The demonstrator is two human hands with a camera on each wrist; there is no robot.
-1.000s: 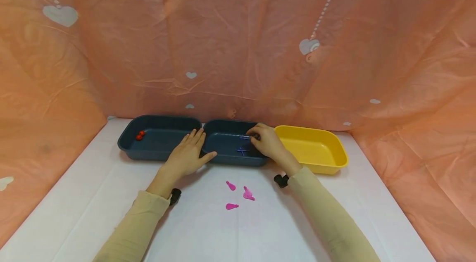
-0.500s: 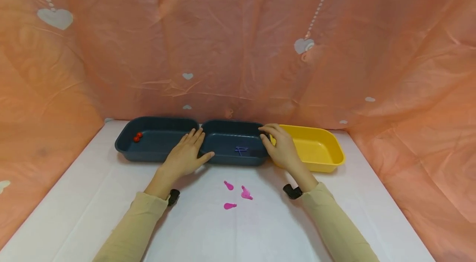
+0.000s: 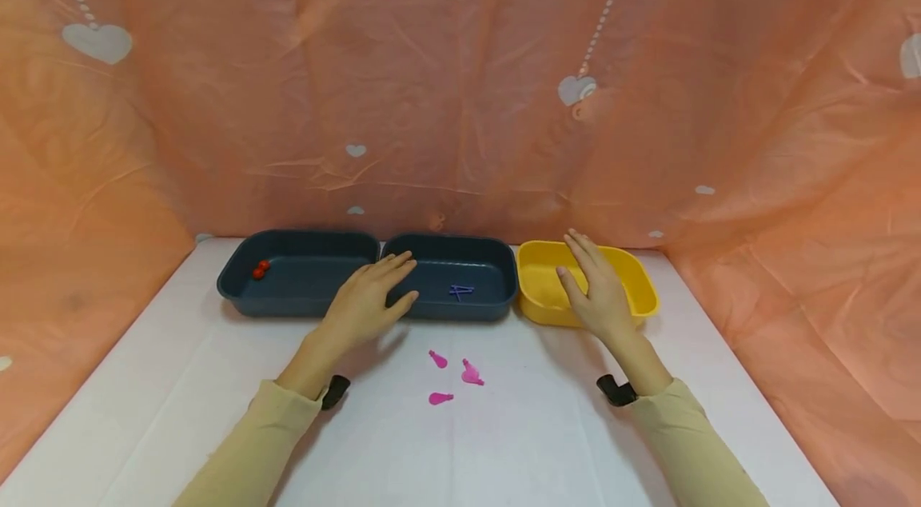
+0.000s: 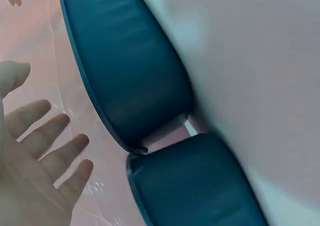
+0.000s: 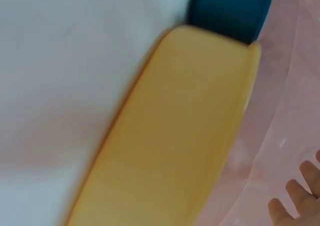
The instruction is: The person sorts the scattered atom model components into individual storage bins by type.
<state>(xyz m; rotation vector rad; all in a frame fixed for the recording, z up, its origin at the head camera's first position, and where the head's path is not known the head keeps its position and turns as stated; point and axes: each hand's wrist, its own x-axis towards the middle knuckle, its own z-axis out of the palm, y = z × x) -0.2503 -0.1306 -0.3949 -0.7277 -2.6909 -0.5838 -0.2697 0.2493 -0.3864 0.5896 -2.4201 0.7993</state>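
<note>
My left hand (image 3: 363, 303), fingers spread and holding nothing, hovers by the seam between the left dark blue tray (image 3: 288, 305) and the middle dark blue tray (image 3: 468, 312). Over the yellow tray (image 3: 540, 315) my right hand (image 3: 603, 299) is raised with straight fingers, also holding nothing. Several small blue stick-like pieces (image 3: 460, 290) lie inside the middle tray. Small red pieces (image 3: 259, 273) sit at the left end of the left tray. On the table in front are three pink bulb-shaped pieces, one (image 3: 440, 398) nearest me and another (image 3: 438, 360) nearer the trays.
The three trays stand in a row at the back of the white-covered table (image 3: 460, 451), close to an orange curtain (image 3: 460, 91) with pale hearts. A black wrist-worn device (image 3: 616, 391) sits under the right wrist, and another (image 3: 335, 393) under the left.
My right hand has left the middle tray, moved right over the yellow tray and straightened its fingers. The left hand has lifted a little off the trays' rims. The view has shifted slightly.
</note>
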